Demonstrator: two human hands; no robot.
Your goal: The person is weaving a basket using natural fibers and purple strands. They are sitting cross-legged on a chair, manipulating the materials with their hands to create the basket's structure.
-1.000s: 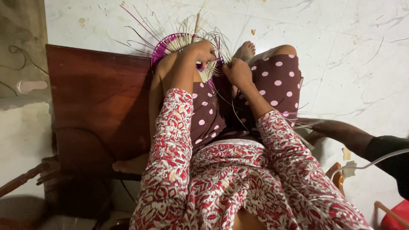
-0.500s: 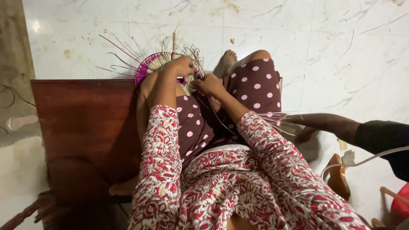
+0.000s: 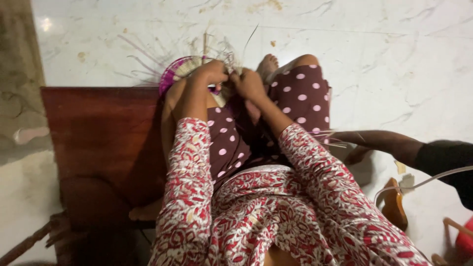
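Fingers of left hand (image 3: 211, 73) and right hand (image 3: 249, 83) clenched on round half-woven purple and straw basket (image 3: 178, 72), loose strands fanning outward, both forearms extended over knees

Both hands, the left hand (image 3: 211, 73) and right hand (image 3: 249, 83), gripped a half-woven pink basket (image 3: 178, 73) over polka-dot knees.

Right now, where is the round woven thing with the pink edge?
In the head view, the woven piece sits upper middle, held at the knees by the left hand and right hand, above the wooden board.
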